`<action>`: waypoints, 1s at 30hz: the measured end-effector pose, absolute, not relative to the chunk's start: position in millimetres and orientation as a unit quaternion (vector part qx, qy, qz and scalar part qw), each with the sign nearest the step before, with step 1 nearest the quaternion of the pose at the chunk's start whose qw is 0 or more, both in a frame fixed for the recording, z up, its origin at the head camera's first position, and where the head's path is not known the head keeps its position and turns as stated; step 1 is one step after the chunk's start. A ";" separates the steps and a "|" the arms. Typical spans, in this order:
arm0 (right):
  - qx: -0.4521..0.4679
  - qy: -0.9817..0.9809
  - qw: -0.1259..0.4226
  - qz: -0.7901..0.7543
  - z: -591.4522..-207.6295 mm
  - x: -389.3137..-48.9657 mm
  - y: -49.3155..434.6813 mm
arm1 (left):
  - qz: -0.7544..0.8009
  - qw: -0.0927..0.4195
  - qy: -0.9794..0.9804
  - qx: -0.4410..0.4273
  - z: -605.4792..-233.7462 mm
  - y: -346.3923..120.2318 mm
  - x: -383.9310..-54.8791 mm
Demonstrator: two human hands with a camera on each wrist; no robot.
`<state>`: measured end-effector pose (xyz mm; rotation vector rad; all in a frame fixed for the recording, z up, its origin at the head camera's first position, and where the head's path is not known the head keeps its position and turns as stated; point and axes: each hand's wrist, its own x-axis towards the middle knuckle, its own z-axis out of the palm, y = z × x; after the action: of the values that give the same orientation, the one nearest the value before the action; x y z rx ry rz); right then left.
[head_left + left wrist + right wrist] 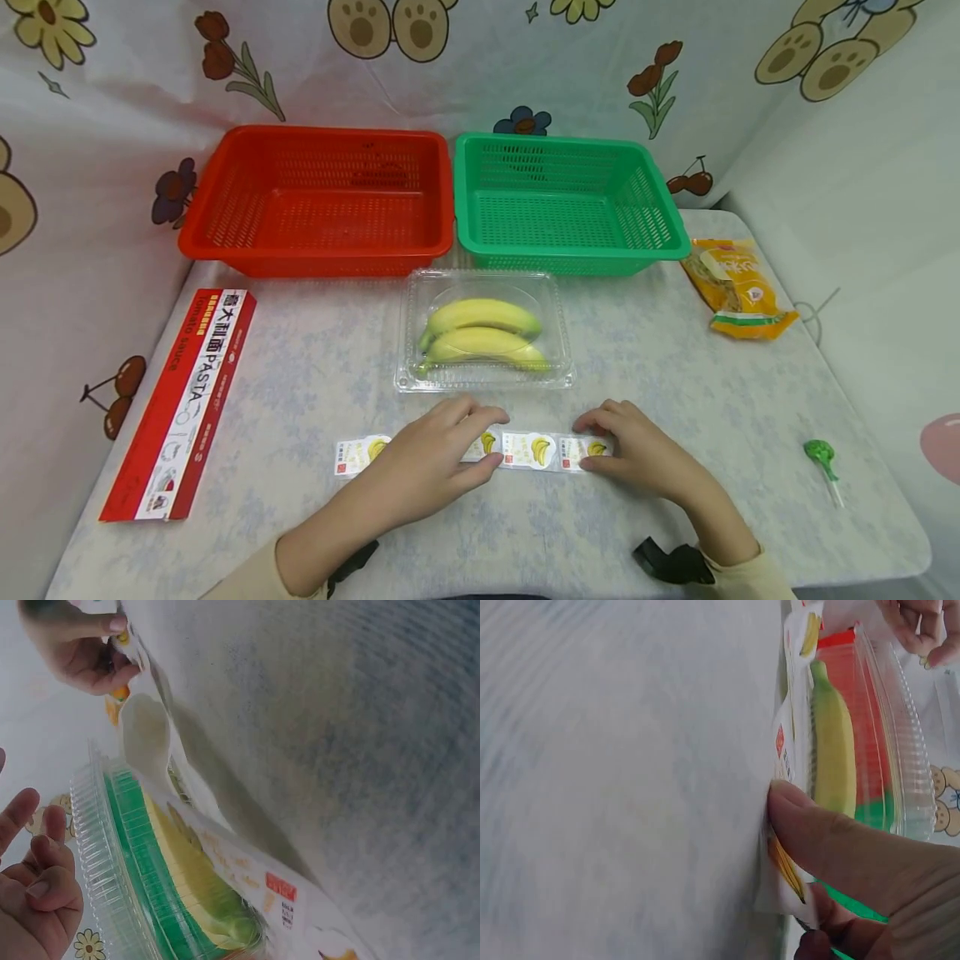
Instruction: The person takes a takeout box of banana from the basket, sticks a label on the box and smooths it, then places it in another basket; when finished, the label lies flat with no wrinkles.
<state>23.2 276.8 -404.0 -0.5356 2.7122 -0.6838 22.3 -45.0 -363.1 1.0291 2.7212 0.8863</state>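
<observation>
A strip of small white packets point(528, 450) printed with bananas lies across the table. My right hand point(637, 450) pinches the strip's right end between thumb and fingers; in the right wrist view the thumb point(817, 832) presses on the end packet. Over the strip's middle hovers my left hand point(435, 462), hiding part of it. The left wrist view shows the left fingers point(52, 885) loosely bent, apart from the strip and holding nothing. Just beyond the strip sits a clear plastic clamshell box point(558, 333) with two bananas point(483, 342) inside.
Behind the box stand a red basket point(337, 262) and a green basket point(570, 262), side by side. A red pasta box point(180, 408) lies at the left. On the right are a yellow snack bag point(738, 287) and a green lollipop point(821, 454).
</observation>
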 end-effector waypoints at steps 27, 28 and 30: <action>-0.136 0.797 0.089 -0.581 -405.0 16.6 213.5 | 0.378 0.122 0.868 0.299 -378.7 -29.1 6.7; -0.146 0.799 0.089 -0.577 -404.5 17.0 213.5 | 0.394 0.126 0.862 0.294 -379.1 -29.4 5.8; -0.170 0.801 0.099 -0.565 -403.5 17.9 214.0 | 0.427 0.138 0.849 0.278 -380.3 -30.4 4.8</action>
<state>17.9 214.0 -403.5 -0.5041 2.3697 -1.6712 4.8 -30.4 -380.3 0.8051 2.4562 1.2346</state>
